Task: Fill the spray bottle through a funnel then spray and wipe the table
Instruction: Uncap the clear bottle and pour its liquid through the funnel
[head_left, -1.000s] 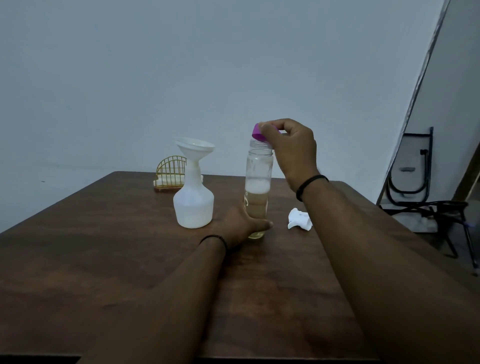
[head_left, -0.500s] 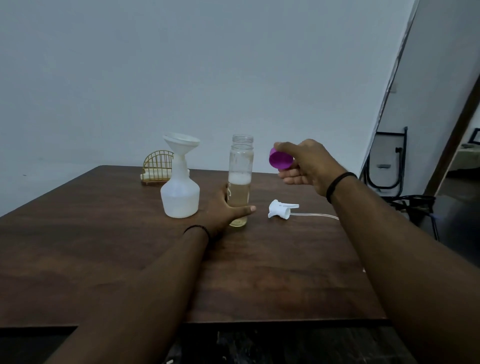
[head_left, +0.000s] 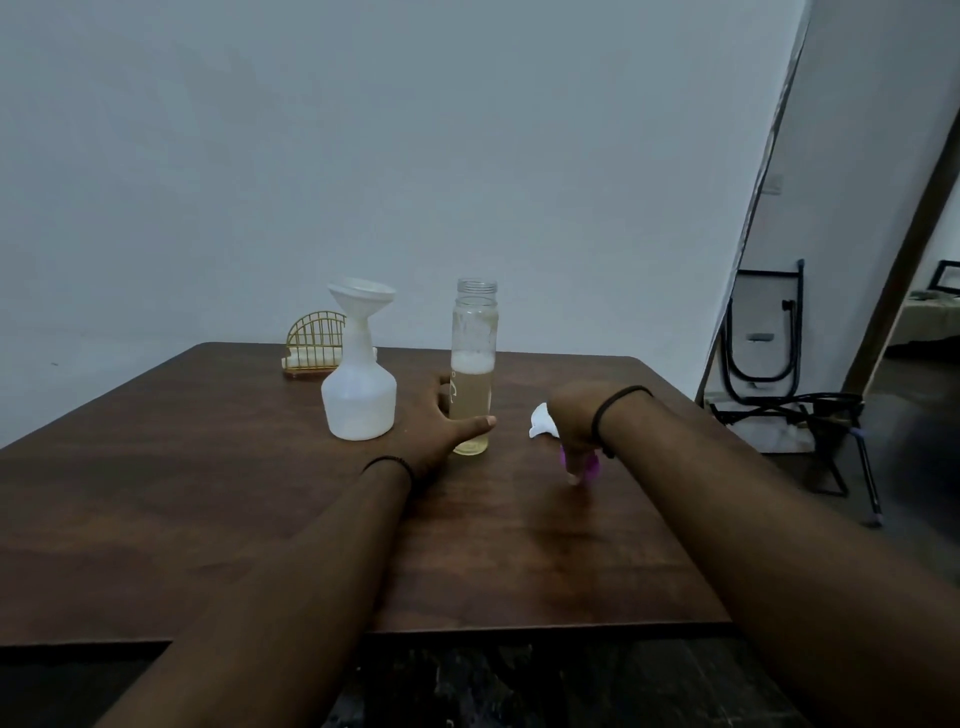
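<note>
The tall clear glass bottle (head_left: 471, 364) stands uncapped near the middle of the dark wooden bench (head_left: 208, 493), about half full of pale yellow liquid under a thin layer of white foam. The left hand (head_left: 441, 415) wraps its lower half, thumb across the front, a closed grip on the glass. Just left of that bottle stands the white matte plastic spray bottle (head_left: 358, 400), squat and wide-shouldered with a narrow neck, and the white plastic funnel (head_left: 362, 299) sits upright in its mouth. Right of the glass bottle, the right hand (head_left: 574, 423) presses down at the bench with the small purple plastic cap (head_left: 589, 464) beneath its fingers; the grip looks closed on the cap, which appears to be at or just above the wood. The white plastic trigger spray head (head_left: 540, 421) lies beside that hand, partly hidden by it. Behind the spray bottle sits a gold wire napkin holder (head_left: 314, 340).

The step in hand seems to be setting the cap aside before pouring. Done well, the cap is left flat, clear of the pouring path. Then the smooth glass wants a firm hold, lip brought over the funnel's wide bowl and tilted slowly, since foam may surge and the light plastic bottle could tip.
</note>
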